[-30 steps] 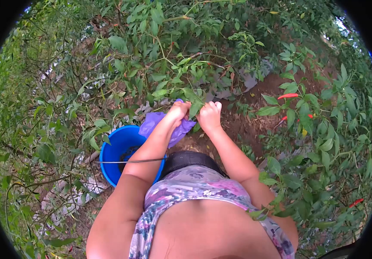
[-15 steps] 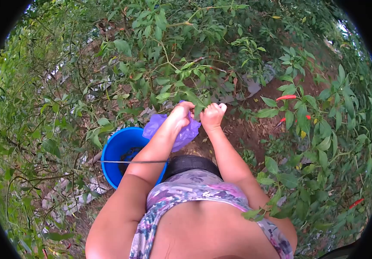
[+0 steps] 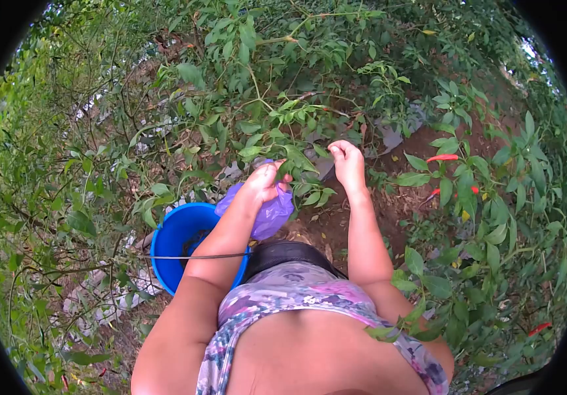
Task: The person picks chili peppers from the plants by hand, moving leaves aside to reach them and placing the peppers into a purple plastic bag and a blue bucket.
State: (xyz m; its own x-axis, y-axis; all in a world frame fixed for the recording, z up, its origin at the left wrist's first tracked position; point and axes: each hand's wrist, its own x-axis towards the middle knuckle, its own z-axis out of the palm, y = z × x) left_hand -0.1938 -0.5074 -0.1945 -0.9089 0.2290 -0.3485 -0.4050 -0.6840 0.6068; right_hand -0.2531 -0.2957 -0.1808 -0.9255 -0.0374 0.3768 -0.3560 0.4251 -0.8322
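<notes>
My left hand [image 3: 265, 182] is closed on a thin purple plastic bag [image 3: 273, 217], which hangs below and beside the fingers. Green leaves [image 3: 298, 158] of a pepper plant partly cover those fingertips. My right hand [image 3: 349, 163] is raised to the right, apart from the left, thumb and fingers pinched together at the edge of the foliage. Anything between them is too small or hidden to make out. Beneath my left forearm stands a blue bucket [image 3: 163, 247] with a thin handle [image 3: 184, 257] across it; dark contents show inside.
Pepper plants crowd in on both sides. To the right hang a red chili [image 3: 442, 157] and, lower down, another red chili [image 3: 539, 328]. Brown soil [image 3: 388, 197] and pale sheeting [image 3: 398, 128] show between the stems.
My right hand has moved up and right, away from my left hand, and its fingers now point upward. My left hand has shifted slightly left and down with the purple bag.
</notes>
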